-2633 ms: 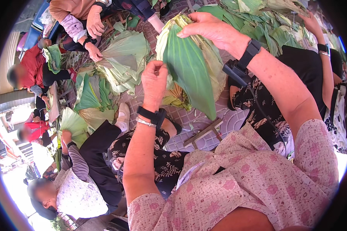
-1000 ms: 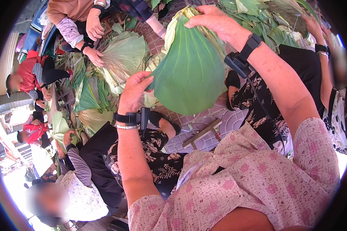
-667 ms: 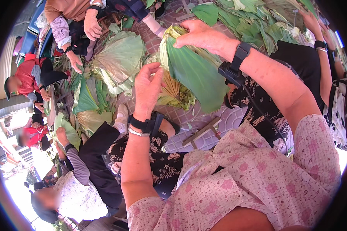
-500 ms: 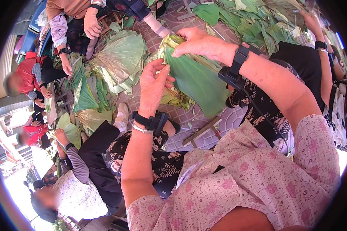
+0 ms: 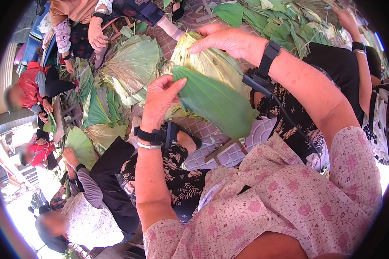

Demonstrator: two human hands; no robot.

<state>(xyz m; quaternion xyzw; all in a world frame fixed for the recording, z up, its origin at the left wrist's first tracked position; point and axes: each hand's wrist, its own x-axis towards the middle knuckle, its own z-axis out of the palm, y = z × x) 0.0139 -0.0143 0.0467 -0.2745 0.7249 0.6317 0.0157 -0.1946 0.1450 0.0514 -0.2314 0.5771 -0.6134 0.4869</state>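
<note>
My left hand (image 5: 157,99) pinches the narrow corner of a green, folded lotus leaf (image 5: 220,101) between thumb and fingers. The leaf's wide end stretches right and toward me, above my lap. My right hand (image 5: 227,41) grips the gathered top of a bundle of yellowed lotus leaves (image 5: 214,62). That bundle fans out behind the green leaf, which covers its lower part. A gap separates my two hands.
On the paved ground (image 5: 209,129) lie a fan-shaped leaf stack (image 5: 136,64) at left and a large leaf heap (image 5: 285,32) at far right. A small wooden stool (image 5: 222,151) is near my legs. Several people sit around, one handling a pale leaf (image 5: 80,146).
My left hand has moved left and slightly toward me, drawing the green leaf's corner away from the bundle. More of the yellowed leaves now shows. My right hand has shifted slightly away from me.
</note>
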